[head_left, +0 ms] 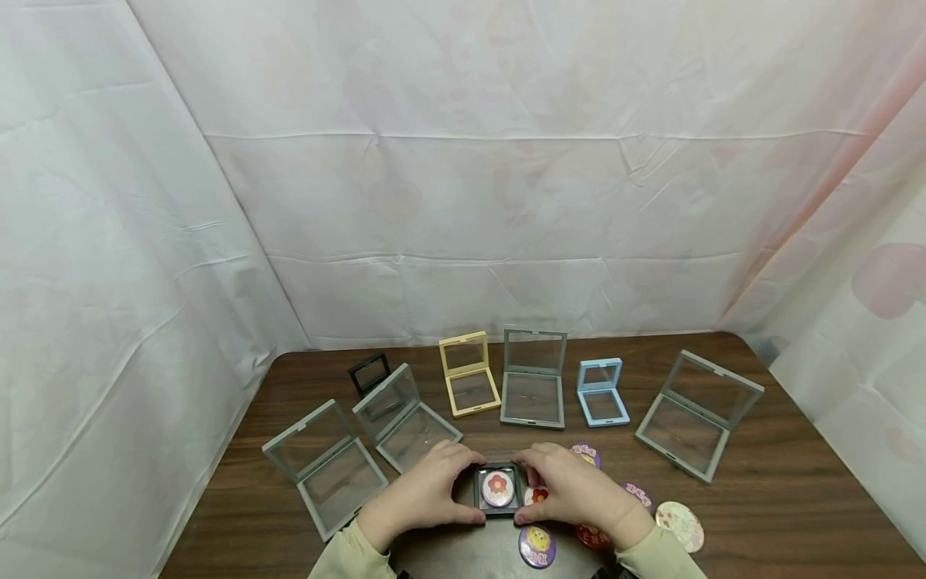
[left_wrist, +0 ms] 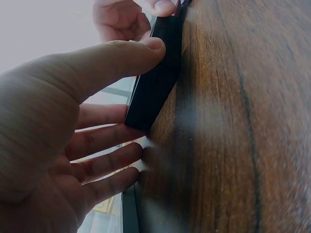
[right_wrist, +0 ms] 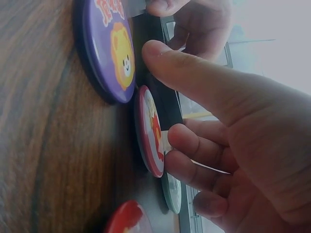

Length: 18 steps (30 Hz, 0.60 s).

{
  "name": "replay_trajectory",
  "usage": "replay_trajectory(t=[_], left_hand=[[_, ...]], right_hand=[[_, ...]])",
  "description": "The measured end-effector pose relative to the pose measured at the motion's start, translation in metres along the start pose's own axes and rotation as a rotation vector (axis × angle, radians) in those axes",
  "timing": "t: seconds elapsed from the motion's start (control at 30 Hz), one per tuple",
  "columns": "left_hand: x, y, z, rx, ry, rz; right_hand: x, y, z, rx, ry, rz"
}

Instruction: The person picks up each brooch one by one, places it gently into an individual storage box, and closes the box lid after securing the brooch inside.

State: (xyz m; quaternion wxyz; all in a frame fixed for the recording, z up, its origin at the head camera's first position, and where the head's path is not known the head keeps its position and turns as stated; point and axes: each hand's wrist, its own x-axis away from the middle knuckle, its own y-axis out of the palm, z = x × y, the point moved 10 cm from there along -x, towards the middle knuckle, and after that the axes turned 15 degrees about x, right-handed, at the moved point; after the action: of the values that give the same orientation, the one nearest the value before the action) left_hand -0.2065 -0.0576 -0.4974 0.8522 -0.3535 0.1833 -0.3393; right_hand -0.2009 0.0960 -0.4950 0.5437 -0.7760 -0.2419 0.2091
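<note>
A small black display case [head_left: 499, 512] stands at the table's front, framing a round white badge with a red flower [head_left: 498, 488]. My left hand [head_left: 423, 494] grips the case's left side, its thumb at the near corner and index finger at the far one. My right hand [head_left: 571, 490] holds the right side likewise. In the left wrist view the dark case [left_wrist: 155, 87] sits low over the wood. A purple badge with a yellow animal face [right_wrist: 109, 51] and a red-rimmed badge [right_wrist: 148, 128] lie beside my right hand. Whether the lid is closed cannot be seen clearly.
Behind my hands stand several open cases: grey [head_left: 534, 422], yellow [head_left: 475, 411], blue [head_left: 606, 422] and a small black one [head_left: 369, 372]. A large grey case [head_left: 683, 462] is at the right. More badges, including a cream one [head_left: 680, 527], lie near my right forearm.
</note>
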Motion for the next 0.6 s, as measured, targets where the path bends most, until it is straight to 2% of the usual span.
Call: replay_trajectory(t=[0.33,0.6], left_hand=[[0.0009,-0.001,0.0025,-0.01,0.026,0.016],[0.0009,-0.001,0.0014,0.01,0.013,0.008]], right_hand=[[0.0001,0.0003,0.0002,-0.002,0.001,-0.003],[0.0006,0.0002,0.0005,0.003,0.0,0.0]])
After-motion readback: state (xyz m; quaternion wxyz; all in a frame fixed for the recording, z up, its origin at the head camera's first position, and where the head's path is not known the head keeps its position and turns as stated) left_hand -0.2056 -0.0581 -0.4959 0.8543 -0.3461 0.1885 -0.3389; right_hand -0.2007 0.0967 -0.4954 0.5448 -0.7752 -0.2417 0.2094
